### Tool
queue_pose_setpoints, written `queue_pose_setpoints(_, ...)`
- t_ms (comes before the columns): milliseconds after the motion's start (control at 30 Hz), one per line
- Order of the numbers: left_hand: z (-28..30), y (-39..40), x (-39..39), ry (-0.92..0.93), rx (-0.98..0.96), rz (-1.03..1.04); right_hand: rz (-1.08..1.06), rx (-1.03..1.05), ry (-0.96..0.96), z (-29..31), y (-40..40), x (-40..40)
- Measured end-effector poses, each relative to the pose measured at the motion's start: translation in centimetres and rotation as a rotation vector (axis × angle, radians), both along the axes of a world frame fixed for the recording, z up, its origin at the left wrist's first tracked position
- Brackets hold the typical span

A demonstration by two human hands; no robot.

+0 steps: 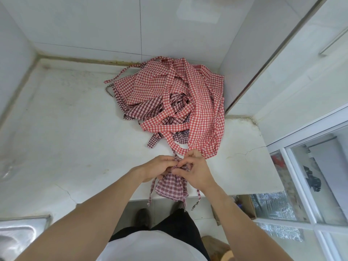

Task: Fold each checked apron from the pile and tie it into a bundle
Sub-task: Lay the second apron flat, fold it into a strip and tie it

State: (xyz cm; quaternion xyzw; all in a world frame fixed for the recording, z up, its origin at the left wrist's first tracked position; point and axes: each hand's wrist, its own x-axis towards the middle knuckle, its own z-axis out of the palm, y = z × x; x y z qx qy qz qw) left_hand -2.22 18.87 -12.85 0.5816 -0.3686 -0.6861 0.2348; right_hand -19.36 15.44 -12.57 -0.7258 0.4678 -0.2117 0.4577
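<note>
Counter (pixel 66 129): we see a pale stone-like top in the head view, smooth but stained, with thin cracks near the front edge at left and at far right.
Walls (pixel 113 25): large glossy white tiles meet the counter along a discoloured, grimy seam at the far side.
Sink (pixel 20 234): a shiny metal basin corner shows at the near left.
Window (pixel 310 185): white frames with glass panes fill the right side.
Floor (pixel 163 206): grey, below the counter edge, with a cardboard box (pixel 246 206) by the window.
Pile (pixel 178 98): thin woven aprons lie crumpled at the far right of the counter, against the wall corner; most are red and white gingham, some dark maroon check, with long flat ties looping over and out of the heap.
Folded apron (pixel 172 187): a maroon-checked one lies as a compact pleated wad at the near edge of the counter, just in front of the pile, its narrow ties dangling over the edge.
Left hand (pixel 158 168): we see its fingers curled, pinching a tie at the top of the folded apron.
Right hand (pixel 195 170): its fingers are bent round the tie too, touching the left hand; a red strap from the pile runs right up to the knuckles.
</note>
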Motion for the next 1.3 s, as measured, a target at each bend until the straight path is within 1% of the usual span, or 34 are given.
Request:
queue_pose_setpoints(200, -0.8, 0.3, -0.1, -0.012, -0.041, 0.054, 0.032, 0.025, 0.03, -0.3, 0.4, 0.1)
queue_pose_setpoints(333, -0.8, 0.5, -0.4, -0.045, -0.138, 0.053, 0.045, 0.1, 0.051, -0.3, 0.2, -0.3)
queue_pose_setpoints(467, -1.1, 1.1, -0.4, -0.038, -0.199, 0.094, -0.08, 0.319, -0.05, -0.1, 0.8, -0.3)
queue_pose_setpoints(600, -2.0, 1.6, 0.3, -0.044, -0.165, 0.215, -0.153, 0.518, -0.204, -0.2, 1.6, 0.0)
queue_pose_setpoints(633, -2.1, 1.7, 0.5, -0.065, -0.179, 0.206, -0.161, 0.546, -0.218, -0.1, 1.7, 0.2)
queue_pose_setpoints(700, -1.9, 1.6, 0.6, -0.12, -0.227, 0.117, -0.18, 0.558, -0.238, 0.3, 1.6, 0.5)
queue_pose_setpoints(800, -1.4, 1.7, 0.0, -0.107, -0.211, 0.099, -0.243, 0.593, -0.273, 0.7, 1.1, 0.9)
queue_pose_setpoints(867, -1.1, 2.0, -0.3, -0.1, -0.221, 0.092, -0.249, 0.574, -0.225, 0.4, 0.7, 1.1)
queue_pose_setpoints(967, -1.7, 2.3, -0.6, -0.212, -0.346, 0.043, -0.157, 0.439, -0.084, -0.8, 0.4, 1.2)
queue_pose_setpoints(1033, -2.0, 2.4, -0.8, -0.272, -0.374, 0.078, -0.128, 0.339, -0.032, -1.0, 0.5, 1.4)
queue_pose_setpoints(1100, -2.0, 2.4, -1.0, -0.247, -0.313, 0.185, -0.134, 0.299, -0.053, -1.0, 0.7, 1.3)
queue_pose_setpoints(1167, -2.0, 2.6, -0.9, -0.171, -0.245, 0.293, -0.142, 0.291, -0.082, -1.1, 1.0, 1.1)
queue_pose_setpoints(1233, -1.8, 2.8, -0.8, -0.132, -0.232, 0.313, -0.115, 0.22, -0.05, -1.3, 1.3, 1.0)
queue_pose_setpoints(1300, -1.6, 2.8, -0.6, -0.1, -0.236, 0.3, -0.072, 0.099, 0.028, -1.4, 1.6, 1.0)
